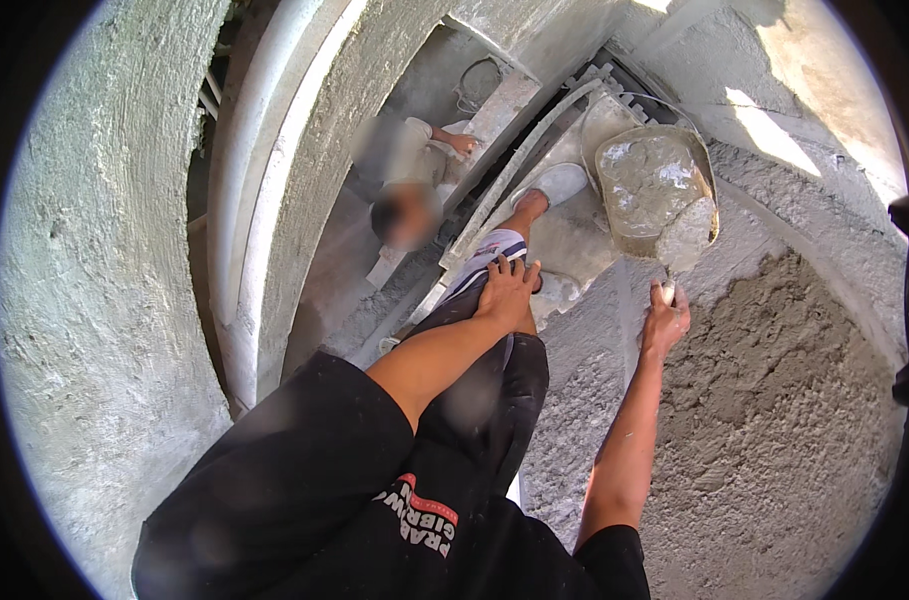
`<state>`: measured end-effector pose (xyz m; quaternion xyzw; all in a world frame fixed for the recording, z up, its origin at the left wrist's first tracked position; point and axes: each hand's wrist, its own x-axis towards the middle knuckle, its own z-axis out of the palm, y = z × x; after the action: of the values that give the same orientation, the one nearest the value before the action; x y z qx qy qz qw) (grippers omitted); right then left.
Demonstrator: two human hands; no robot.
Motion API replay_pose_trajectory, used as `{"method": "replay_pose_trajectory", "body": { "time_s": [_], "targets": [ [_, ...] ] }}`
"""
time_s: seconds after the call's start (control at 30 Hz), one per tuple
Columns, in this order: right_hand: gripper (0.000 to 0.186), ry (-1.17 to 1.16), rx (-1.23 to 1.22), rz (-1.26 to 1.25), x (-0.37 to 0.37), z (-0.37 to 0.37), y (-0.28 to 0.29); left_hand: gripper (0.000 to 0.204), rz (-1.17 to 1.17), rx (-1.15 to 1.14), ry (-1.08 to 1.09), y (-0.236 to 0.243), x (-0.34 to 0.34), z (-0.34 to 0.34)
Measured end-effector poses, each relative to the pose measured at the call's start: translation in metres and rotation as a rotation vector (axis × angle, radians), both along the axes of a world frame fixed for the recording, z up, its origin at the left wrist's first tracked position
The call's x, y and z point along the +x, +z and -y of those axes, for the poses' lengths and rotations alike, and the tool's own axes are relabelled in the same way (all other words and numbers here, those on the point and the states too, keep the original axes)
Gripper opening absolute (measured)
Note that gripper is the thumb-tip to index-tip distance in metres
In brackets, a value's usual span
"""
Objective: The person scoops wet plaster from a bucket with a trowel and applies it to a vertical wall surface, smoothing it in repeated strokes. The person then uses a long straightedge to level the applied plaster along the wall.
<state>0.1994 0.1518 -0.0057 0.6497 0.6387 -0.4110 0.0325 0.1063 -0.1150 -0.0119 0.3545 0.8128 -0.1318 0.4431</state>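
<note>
My right hand [664, 322] is closed round the pale handle of a trowel [685, 236]. Grey mortar coats the trowel's blade, which lies over the near edge of a bucket [607, 205]. Wet mortar [649, 180] fills much of that bucket, and a thin wire handle arches behind it. My left hand [508, 292] rests on my bent knee, fingers spread, holding nothing.
Rough wet mortar [774, 370] covers the wall surface at right. My foot in a pale shoe [556, 186] stands on a dusty board beside the bucket. Lower down at left, another person [414, 165] has a hand on a ledge. A curved plastered edge [264, 220] runs along the left.
</note>
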Motion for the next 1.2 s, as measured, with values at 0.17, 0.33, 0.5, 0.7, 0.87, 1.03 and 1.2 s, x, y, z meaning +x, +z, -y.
{"method": "replay_pose_trajectory", "body": {
  "time_s": [0.17, 0.33, 0.5, 0.7, 0.87, 1.03, 1.2],
  "targets": [
    [0.048, -0.046, -0.042, 0.038, 0.010, 0.003, 0.001, 0.095, 0.026, 0.006, 0.027, -0.005, 0.013, 0.000],
    [0.047, 0.020, -0.022, 0.037, 0.018, 0.005, 0.005, 0.093, -0.012, 0.022, -0.010, -0.013, 0.028, 0.003],
    [0.048, 0.083, -0.007, 0.039, 0.025, 0.006, 0.007, 0.094, 0.083, -0.025, -0.004, -0.012, 0.043, 0.011],
    [0.049, 0.090, -0.038, 0.033, 0.031, 0.007, 0.006, 0.093, 0.102, -0.020, 0.066, -0.001, 0.036, 0.014],
    [0.049, 0.072, -0.027, 0.005, 0.032, 0.011, 0.011, 0.090, 0.245, -0.051, 0.224, 0.016, 0.031, 0.022],
    [0.047, 0.047, -0.050, -0.007, 0.029, 0.010, 0.018, 0.091, 0.294, -0.017, 0.291, 0.009, 0.025, 0.031],
    [0.046, 0.007, 0.036, -0.045, 0.021, 0.010, 0.036, 0.089, 0.249, 0.084, 0.283, -0.006, 0.018, 0.026]
  ]
}}
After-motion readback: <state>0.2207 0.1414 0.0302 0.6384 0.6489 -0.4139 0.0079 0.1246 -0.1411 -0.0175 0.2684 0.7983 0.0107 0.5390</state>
